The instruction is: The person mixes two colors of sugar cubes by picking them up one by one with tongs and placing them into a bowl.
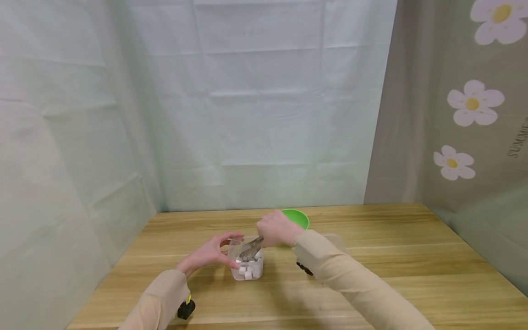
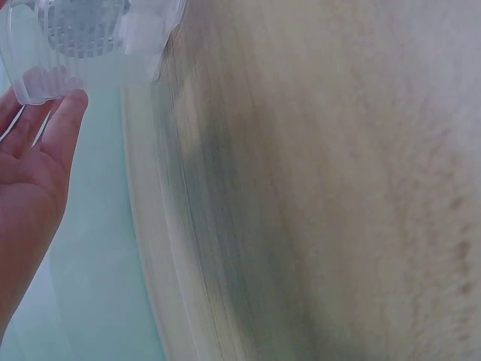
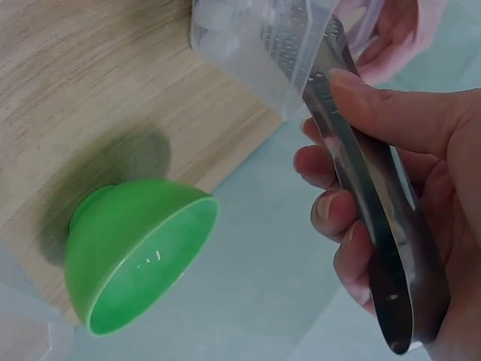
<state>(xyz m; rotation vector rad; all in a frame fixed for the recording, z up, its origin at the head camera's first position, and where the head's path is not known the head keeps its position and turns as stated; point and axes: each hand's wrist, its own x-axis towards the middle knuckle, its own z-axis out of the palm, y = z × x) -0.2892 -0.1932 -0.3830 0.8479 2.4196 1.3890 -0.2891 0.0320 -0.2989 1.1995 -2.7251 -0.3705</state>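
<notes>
A clear plastic container (image 1: 236, 275) with white cubes (image 1: 248, 271) in it stands on the wooden table. My left hand (image 1: 208, 253) steadies it from the left, thumb at the near side and fingers at the far side; fingertips on its wall show in the left wrist view. In my right hand (image 1: 275, 228) is a pair of metal tongs (image 3: 379, 207), gripped between thumb and curled fingers. The tongs' perforated ends reach down into the container among the cubes. The container's wall partly veils them in the right wrist view.
Behind my right hand sits a green bowl (image 1: 298, 218), partly hidden by the hand in the head view. Another clear container (image 1: 336, 240) stands to the right, mostly behind my right sleeve. A pale curtain (image 1: 264, 137) hangs along the table's far edge.
</notes>
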